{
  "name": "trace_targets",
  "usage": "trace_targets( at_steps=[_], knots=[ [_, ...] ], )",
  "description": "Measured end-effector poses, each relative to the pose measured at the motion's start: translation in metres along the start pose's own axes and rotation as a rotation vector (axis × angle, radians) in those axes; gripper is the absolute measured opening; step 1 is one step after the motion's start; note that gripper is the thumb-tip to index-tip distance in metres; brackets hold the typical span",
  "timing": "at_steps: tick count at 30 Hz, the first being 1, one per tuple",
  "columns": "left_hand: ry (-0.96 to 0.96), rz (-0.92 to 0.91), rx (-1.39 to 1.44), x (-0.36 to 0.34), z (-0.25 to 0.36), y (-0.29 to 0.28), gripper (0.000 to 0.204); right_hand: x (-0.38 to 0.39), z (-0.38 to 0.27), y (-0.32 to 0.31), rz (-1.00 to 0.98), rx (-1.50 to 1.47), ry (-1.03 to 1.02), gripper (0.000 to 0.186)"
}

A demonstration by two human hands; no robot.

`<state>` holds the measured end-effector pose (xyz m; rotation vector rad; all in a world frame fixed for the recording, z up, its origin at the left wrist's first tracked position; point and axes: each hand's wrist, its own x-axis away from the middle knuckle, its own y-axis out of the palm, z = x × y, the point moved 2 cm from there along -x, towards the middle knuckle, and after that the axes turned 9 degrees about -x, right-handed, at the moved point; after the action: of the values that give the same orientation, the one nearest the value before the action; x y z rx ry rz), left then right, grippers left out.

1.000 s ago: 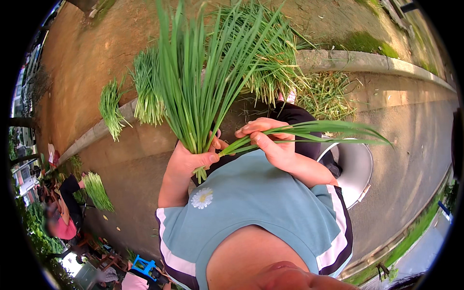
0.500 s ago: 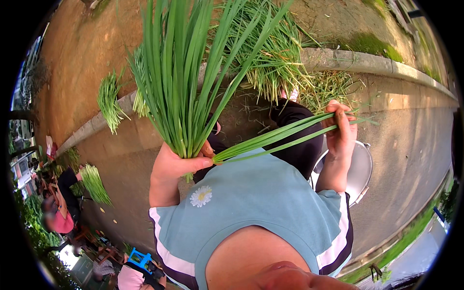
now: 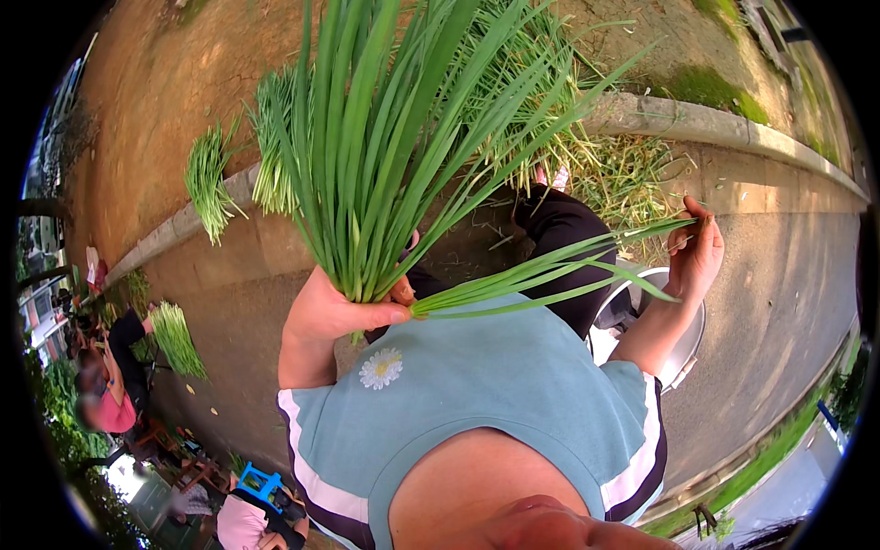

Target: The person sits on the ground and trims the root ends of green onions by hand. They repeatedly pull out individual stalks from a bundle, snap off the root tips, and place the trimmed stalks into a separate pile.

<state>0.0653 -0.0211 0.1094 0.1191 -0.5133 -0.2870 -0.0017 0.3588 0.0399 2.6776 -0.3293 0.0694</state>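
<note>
My left hand (image 3: 335, 314) is closed around the base of a large bunch of Chinese chives (image 3: 376, 174), whose long flat green leaves fan upward and away. From the same fist a smaller group of chive leaves (image 3: 541, 277) bends off sideways to the right, across the front of my shirt. Out at the right, my right hand (image 3: 698, 252) is pinched at the tip of that smaller group. One or more leaf ends reach its fingertips, while other tips hang loose below. The fist hides the lower ends of the stalks.
A big heap of chives (image 3: 541, 101) lies beyond my knees, with loose trimmings (image 3: 632, 179) beside it. Smaller bundles (image 3: 275, 151) rest along the concrete curb (image 3: 678, 115). A pale bucket (image 3: 686, 344) stands by my right forearm. People (image 3: 115, 403) sit at the far left.
My right hand has moved outward to the right, along the leaves to their tips. The sideways leaves have spread apart, and the large bunch has shifted slightly to the right.
</note>
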Motion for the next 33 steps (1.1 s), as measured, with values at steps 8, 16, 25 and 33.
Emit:
trace_targets(
  at_steps=[8, 16, 25, 33],
  knots=[
    [-0.032, -0.017, -0.073, -0.008, 0.0, 0.004, 0.028, -0.011, 0.001, 0.006, 0.118, 0.491, -0.207, 0.035],
    [0.002, -0.088, -0.004, -0.023, -0.013, 0.019, 0.029, -0.04, 0.019, 0.003, 0.244, 0.447, -0.311, 0.036],
    [0.169, 0.026, 0.092, -0.027, -0.008, 0.025, 0.023, -0.076, 0.06, -0.068, 0.754, -0.016, -0.07, 0.018],
    [0.338, 0.14, 0.012, -0.04, -0.011, 0.039, 0.025, 0.002, 0.072, 0.024, 0.057, 0.344, 0.14, 0.022]
  ],
)
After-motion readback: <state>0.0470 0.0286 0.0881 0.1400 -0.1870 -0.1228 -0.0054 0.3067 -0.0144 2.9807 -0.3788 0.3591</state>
